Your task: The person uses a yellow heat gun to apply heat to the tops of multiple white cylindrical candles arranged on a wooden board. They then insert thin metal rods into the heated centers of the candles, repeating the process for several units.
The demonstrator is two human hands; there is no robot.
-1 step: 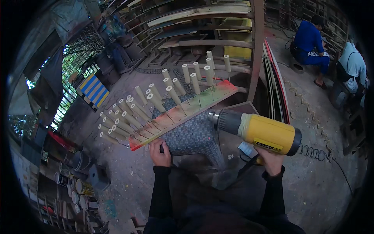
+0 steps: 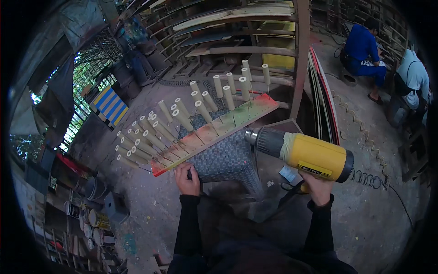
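Observation:
My right hand (image 2: 317, 186) is wrapped around the handle of a yellow and black heat gun (image 2: 315, 153). The gun's metal nozzle (image 2: 249, 135) points left, a short way from the board's near edge. Closed on the near edge of a long board (image 2: 200, 140), close to its left end, is my left hand (image 2: 187, 180). The board has red, worn paint and lies slanted across a dark woven-pattern stool (image 2: 223, 160). Thin pins stand up from it, carrying several pale hollow cylinders (image 2: 181, 119). Part of the right hand's fingers is hidden behind the gun.
A coiled cord (image 2: 367, 179) trails right from the gun. Behind the board rises a wooden rack (image 2: 299, 59) with stacked panels. Two people sit at the far right, one in blue (image 2: 362, 48). Paint cans (image 2: 98, 219) and a grey block (image 2: 116, 208) stand at the left.

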